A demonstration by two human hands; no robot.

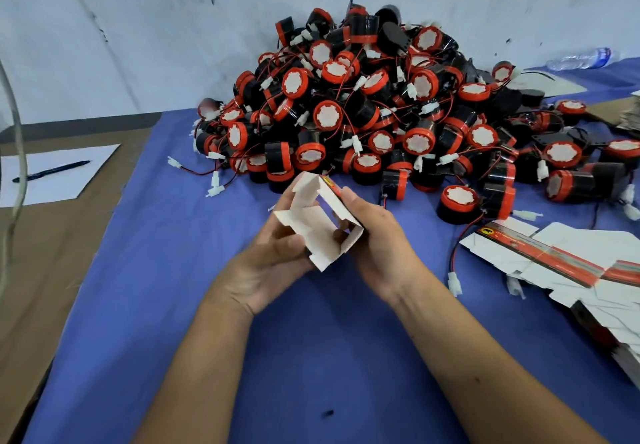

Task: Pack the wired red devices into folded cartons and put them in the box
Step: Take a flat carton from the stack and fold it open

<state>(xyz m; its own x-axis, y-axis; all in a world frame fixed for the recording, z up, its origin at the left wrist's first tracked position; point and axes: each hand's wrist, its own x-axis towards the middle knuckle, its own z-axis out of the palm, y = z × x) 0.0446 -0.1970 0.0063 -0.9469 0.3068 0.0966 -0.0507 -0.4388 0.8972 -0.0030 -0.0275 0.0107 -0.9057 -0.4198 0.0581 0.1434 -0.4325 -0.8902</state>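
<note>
A small white carton with a red printed outside is half opened, its flaps standing out, held above the blue cloth at the centre. My left hand grips its lower left side with curled fingers. My right hand grips its right wall, thumb along the printed edge. Behind it rises a big pile of red-and-black round devices with thin red and black wires and white plugs. One device lies at the pile's near edge, to the right of my hands.
A stack of flat unfolded cartons lies at the right edge. A white sheet with a black pen rests on brown cardboard at the left. A plastic bottle lies far right by the wall. Blue cloth covers the table.
</note>
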